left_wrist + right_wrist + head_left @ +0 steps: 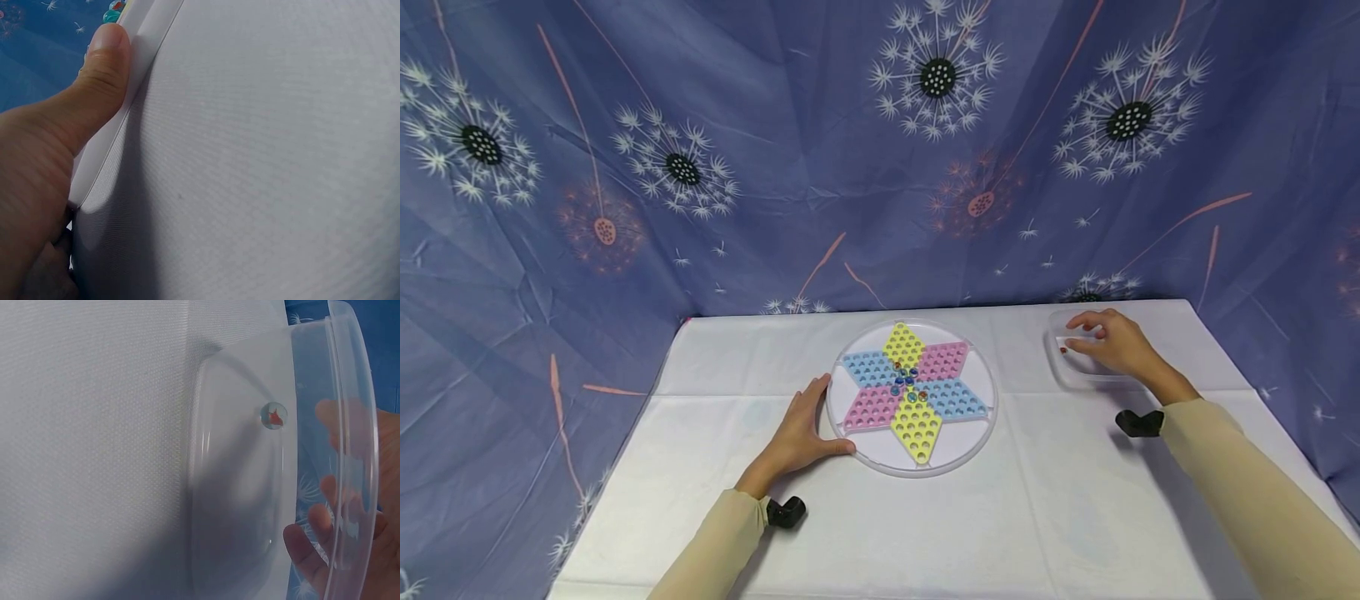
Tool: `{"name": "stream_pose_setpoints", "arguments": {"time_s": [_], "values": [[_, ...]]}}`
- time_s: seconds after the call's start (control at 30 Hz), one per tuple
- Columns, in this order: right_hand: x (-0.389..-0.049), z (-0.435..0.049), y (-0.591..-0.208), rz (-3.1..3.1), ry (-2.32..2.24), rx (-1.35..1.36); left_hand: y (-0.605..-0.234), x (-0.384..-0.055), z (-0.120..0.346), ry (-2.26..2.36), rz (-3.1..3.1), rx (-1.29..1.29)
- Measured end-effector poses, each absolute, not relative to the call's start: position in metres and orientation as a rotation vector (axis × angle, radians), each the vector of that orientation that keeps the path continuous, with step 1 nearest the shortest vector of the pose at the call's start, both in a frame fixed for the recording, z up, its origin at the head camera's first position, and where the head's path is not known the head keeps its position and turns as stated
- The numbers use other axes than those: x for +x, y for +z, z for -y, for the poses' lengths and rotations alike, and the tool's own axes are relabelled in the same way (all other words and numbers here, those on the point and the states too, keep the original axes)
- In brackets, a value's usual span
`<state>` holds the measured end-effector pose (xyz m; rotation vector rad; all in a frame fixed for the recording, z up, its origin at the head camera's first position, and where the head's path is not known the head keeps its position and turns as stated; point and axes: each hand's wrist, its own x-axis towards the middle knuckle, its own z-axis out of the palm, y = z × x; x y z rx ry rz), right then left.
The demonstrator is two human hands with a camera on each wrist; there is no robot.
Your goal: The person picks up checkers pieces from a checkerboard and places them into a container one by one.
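A round white Chinese checkers board (958, 446) with yellow, pink and blue star points lies on the table. Several glass marbles (900, 381) sit in holes around its middle. At the board's left edge rests my left hand (801, 433), thumb and fingers spread along the rim; the left wrist view shows the thumb (103, 69) against that rim. My right hand (1112, 342) is over a clear plastic container (1060, 375), fingers apart and slightly bent, with nothing visible between them. One clear marble with a red core (274, 416) lies inside the container, apart from the fingertips.
A white cloth (730, 354) covers the table. Behind it hangs a blue curtain (820, 167) with dandelion prints, reaching down to the table's back edge. The container stands near the back right, with a gap of tabletop between it and the board.
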<state>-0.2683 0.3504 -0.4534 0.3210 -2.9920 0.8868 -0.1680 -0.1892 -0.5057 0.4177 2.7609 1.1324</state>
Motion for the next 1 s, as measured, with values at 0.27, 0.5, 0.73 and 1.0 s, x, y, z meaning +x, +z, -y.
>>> {"name": "stream_pose_setpoints", "arguments": {"time_s": [0.27, 0.5, 0.73, 1.0], "values": [[-0.268, -0.351, -0.453, 2.995, 0.887, 0.319, -0.506, -0.168, 0.19, 1.125, -2.756, 0.413], [-0.27, -0.353, -0.451, 2.981, 0.853, 0.363, -0.506, -0.168, 0.19, 1.108, -2.758, 0.417], [-0.269, -0.351, -0.439, 2.96, 0.808, 0.451, -0.506, -0.167, 0.189, 1.123, -2.756, 0.404], [-0.269, -0.347, -0.422, 2.939, 0.812, 0.536, -0.506, -0.167, 0.189, 1.111, -2.765, 0.402]]}}
